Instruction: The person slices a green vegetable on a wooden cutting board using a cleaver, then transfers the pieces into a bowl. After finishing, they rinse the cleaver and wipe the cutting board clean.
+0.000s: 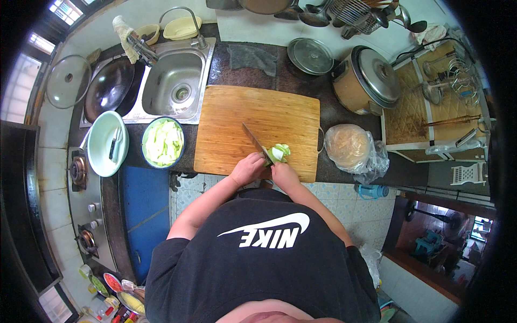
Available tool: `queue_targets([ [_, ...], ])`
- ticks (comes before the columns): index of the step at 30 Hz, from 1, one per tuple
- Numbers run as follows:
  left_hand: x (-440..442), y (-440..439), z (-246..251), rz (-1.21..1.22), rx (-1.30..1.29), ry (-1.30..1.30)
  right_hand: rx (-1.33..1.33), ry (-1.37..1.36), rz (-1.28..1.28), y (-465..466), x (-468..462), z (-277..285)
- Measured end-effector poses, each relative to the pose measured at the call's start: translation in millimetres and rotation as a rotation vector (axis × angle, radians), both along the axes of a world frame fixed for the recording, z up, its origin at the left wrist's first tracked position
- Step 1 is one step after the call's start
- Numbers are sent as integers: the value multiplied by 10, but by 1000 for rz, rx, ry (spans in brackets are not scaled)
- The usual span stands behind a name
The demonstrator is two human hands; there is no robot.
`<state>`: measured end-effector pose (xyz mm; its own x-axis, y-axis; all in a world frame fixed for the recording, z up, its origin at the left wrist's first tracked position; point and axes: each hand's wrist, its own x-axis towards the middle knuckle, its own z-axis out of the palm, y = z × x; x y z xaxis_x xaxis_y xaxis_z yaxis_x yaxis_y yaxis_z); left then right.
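Observation:
My right hand (285, 175) grips the handle of a kitchen knife (253, 137) near the front edge of a bamboo cutting board (234, 109). The blade slants to the upper left, its tip over the middle of the board. Close against the blade's left side, my left hand (250, 168) has its fingers curled on a pale green vegetable, mostly hidden by the fingers and knife. Cut vegetable slices (279, 152) lie in a small pile right of the blade. A blue-rimmed bowl (143, 150) left of the board holds many similar slices.
A mint-green basin (95, 141) with a small black-handled tool stands at the far left. Behind are a steel sink (161, 87) and a wok (109, 87). A bagged round item (347, 147) and a large cooker (349, 87) flank the board's right. A gas stove (93, 183) is left.

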<state>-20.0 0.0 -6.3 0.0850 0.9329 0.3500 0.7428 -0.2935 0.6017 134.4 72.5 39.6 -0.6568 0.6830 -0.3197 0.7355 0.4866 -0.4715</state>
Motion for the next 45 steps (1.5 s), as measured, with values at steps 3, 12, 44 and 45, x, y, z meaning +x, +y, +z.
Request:
queue_targets([
  [3,-4,-2,24,4,10,2,-11,42,-18,27,22,-32],
  [12,-31,-16,20,-12,1,2,27,28,6,-60,168,404],
  [44,-24,-35,14,-1,12,-16,37,58,-18,-100,167,391],
  [45,-25,-34,27,0,0,-9,35,53,-15,-105,166,433],
])
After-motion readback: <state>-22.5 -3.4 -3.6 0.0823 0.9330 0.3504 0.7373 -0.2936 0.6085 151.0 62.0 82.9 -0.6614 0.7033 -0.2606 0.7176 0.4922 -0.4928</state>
